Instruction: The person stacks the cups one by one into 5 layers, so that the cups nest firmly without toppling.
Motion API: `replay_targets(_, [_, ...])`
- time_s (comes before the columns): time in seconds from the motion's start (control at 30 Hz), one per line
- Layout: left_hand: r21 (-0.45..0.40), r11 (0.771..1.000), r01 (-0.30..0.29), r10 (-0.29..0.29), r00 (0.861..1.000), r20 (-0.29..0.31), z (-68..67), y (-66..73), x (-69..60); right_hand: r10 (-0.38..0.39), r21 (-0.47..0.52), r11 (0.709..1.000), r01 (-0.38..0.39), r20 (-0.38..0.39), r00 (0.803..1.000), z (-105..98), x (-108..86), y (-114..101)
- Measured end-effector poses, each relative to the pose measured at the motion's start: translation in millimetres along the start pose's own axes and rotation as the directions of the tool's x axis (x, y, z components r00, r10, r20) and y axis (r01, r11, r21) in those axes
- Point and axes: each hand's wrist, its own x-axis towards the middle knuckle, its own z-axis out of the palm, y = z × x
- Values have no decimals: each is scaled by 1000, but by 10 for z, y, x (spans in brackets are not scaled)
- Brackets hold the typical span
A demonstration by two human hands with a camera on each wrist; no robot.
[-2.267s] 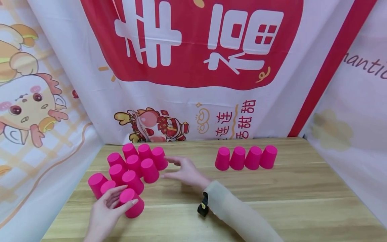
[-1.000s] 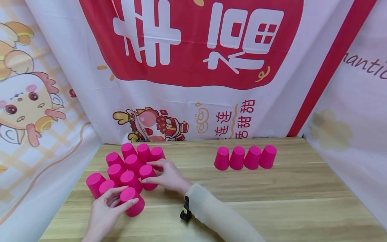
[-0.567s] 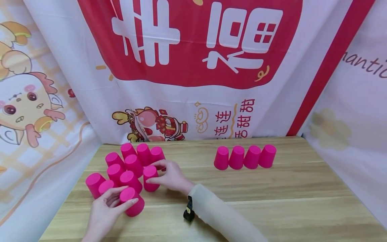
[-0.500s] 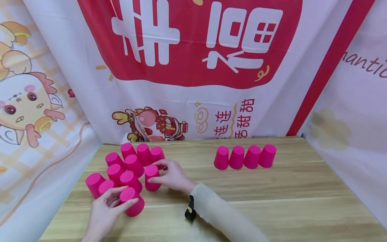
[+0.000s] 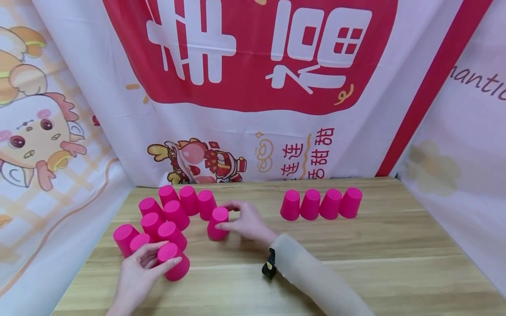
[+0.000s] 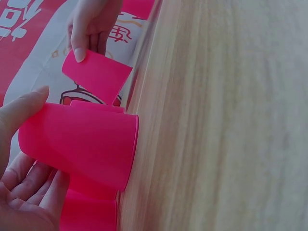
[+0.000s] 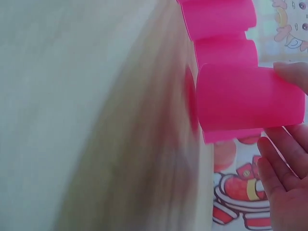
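Note:
Several pink cups stand upside down in a cluster on the left of the table. My left hand (image 5: 136, 276) curls thumb and fingers around the front cup (image 5: 176, 267), which stands on the wood; the left wrist view shows its thumb on one side of the cup (image 6: 82, 142) and fingers on the other. My right hand (image 5: 249, 223) pinches another upside-down pink cup (image 5: 218, 226), a little right of the cluster. In the right wrist view this cup (image 7: 248, 96) sits between thumb and fingers (image 7: 284, 149). Whether its rim touches the table I cannot tell.
A row of several upside-down pink cups (image 5: 331, 205) stands at the table's back right. The wooden table (image 5: 375, 267) is bounded by printed cloth at the back (image 5: 269, 145) and both sides. A black strap piece (image 5: 269, 265) hangs by my right wrist.
My right hand has come to the cluster, taken hold of a cup, and moved it rightward and slightly back, away from the others. The left hand stays on the front cup.

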Motion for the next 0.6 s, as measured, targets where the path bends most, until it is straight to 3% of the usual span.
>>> replay_targets(0.6, [0, 998, -55, 55, 998, -22, 4, -22, -6, -7, -267, 964, 14, 28, 1000, -753, -71, 42])
